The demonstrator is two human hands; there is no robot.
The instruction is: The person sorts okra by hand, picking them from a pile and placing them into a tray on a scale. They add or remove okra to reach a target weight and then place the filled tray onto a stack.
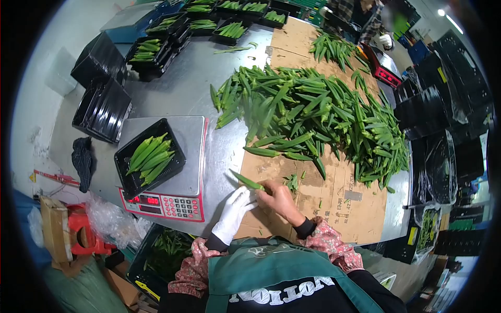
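My left hand (235, 213), in a white glove, is closed near the table's front edge, its fingertips beside a single okra pod (246, 180). Bare and bent at the fingers, my right hand (279, 199) pinches the stem end of that pod. Beyond my hands a large pile of okra (313, 107) lies on flattened cardboard (355, 214). To the left, a black tray (177, 164) with several okra pods (151, 156) rests tilted on the plate of a red and white scale (190, 207).
Stacked black trays (102, 109) stand at the left beside a dark cloth (82, 164). Filled okra trays (230, 32) line the far edge. A second red scale (385, 73) sits far right, near a co-worker's gloved hand (386, 41). A crate (151, 261) is below the table.
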